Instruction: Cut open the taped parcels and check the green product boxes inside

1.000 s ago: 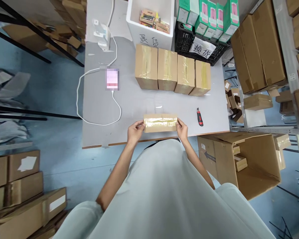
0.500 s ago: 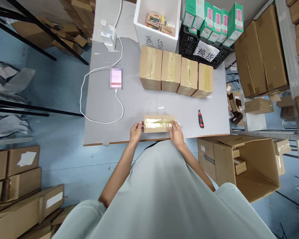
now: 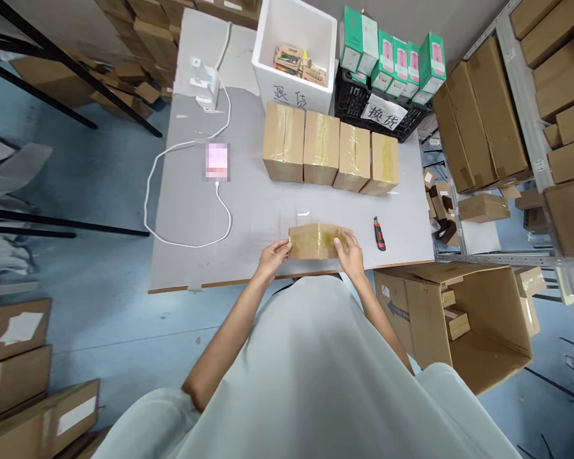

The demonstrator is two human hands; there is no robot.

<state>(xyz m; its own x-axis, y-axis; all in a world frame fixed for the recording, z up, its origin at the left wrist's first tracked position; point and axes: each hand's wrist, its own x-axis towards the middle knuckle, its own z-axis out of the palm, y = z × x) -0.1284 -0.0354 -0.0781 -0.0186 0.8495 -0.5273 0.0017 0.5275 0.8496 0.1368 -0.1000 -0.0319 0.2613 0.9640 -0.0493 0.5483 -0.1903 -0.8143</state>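
Observation:
A small taped cardboard box [image 3: 316, 241] lies near the front edge of the grey table [image 3: 249, 217]. My left hand [image 3: 273, 257] grips its left end, fingers curled against the side. My right hand [image 3: 350, 254] rests over the box's right part, fingers bent onto its top. Both hands hold the box.
Several taped boxes [image 3: 329, 152] stand in a row at the table's back. A red-and-black utility knife [image 3: 379, 233] lies right of the box. A phone [image 3: 217, 160] on a white cable lies left. A white foam bin [image 3: 295, 54], a black crate and an open carton [image 3: 463, 319] are nearby.
The box has been turned so its plain side faces up, and it sits slightly further right. My right hand slid from the box's end onto its top.

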